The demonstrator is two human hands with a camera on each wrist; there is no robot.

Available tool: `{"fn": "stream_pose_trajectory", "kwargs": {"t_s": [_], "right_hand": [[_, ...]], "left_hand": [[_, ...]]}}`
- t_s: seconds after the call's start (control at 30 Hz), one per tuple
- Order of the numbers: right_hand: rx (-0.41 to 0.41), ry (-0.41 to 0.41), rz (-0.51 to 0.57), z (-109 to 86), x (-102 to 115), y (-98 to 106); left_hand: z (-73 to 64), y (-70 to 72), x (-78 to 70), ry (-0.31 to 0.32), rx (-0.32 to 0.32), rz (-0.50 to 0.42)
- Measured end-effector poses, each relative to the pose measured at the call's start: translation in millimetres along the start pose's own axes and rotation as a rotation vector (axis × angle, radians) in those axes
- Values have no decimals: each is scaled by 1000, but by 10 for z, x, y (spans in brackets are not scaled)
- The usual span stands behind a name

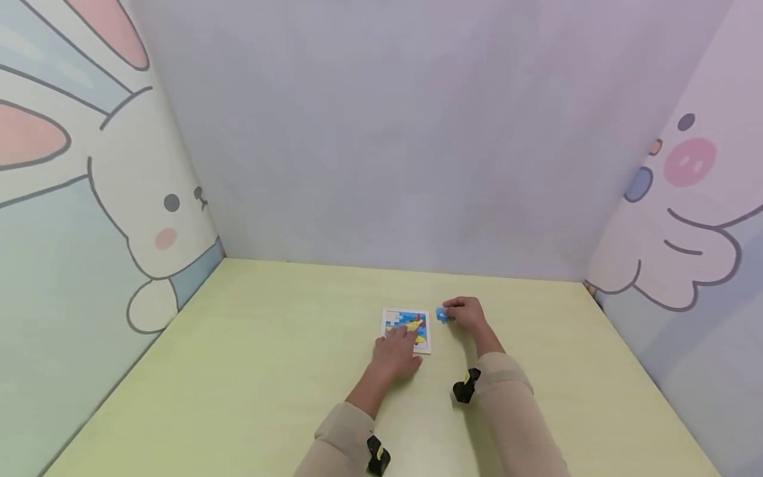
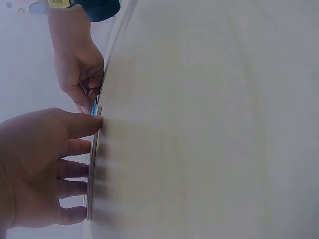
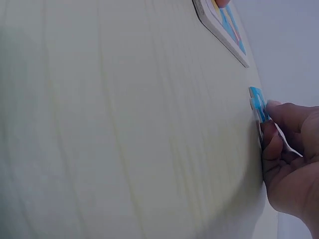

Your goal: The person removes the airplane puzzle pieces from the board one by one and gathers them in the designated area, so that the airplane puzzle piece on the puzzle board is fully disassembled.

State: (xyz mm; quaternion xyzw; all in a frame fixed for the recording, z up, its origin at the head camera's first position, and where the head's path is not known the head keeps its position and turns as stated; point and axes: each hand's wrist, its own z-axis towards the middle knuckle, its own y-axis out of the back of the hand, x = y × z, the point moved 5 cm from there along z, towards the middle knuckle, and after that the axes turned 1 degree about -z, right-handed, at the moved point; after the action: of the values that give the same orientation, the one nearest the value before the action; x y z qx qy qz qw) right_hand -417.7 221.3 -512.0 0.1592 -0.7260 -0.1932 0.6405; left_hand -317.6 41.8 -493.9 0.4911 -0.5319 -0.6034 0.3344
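A small jigsaw puzzle in a white frame lies on the table, with a blue, yellow and red picture and a pale gap at its upper left. My left hand rests on its near part, fingers stretched over the picture and the thumb at the near edge. Just right of the frame, my right hand pinches a blue puzzle piece between thumb and fingers. In the right wrist view, the piece sits low over the tabletop, partly covered by the fingertips, apart from the puzzle.
The pale yellow table reaches a plain grey back wall. Side panels carry a cartoon rabbit on the left and a cartoon pig on the right. Black devices are strapped at both wrists.
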Motion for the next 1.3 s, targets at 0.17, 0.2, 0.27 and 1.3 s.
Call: {"fn": "stream_pose_trajectory", "kwargs": {"t_s": [0.17,0.2,0.27,1.3], "right_hand": [[-14,-11,11,-23,-29,-16],[-14,-9,16,-27,-27,-20],[-14,-10,22,-36,-22,-22],[35,232,10,-168,346,-306]], "left_hand": [[-26,-19,4,-6,-25,12],[-28,-18,6,-5,-29,14],[-29,-13,9,-3,-32,15],[-6,16,-24,-13,-14,10]]}}
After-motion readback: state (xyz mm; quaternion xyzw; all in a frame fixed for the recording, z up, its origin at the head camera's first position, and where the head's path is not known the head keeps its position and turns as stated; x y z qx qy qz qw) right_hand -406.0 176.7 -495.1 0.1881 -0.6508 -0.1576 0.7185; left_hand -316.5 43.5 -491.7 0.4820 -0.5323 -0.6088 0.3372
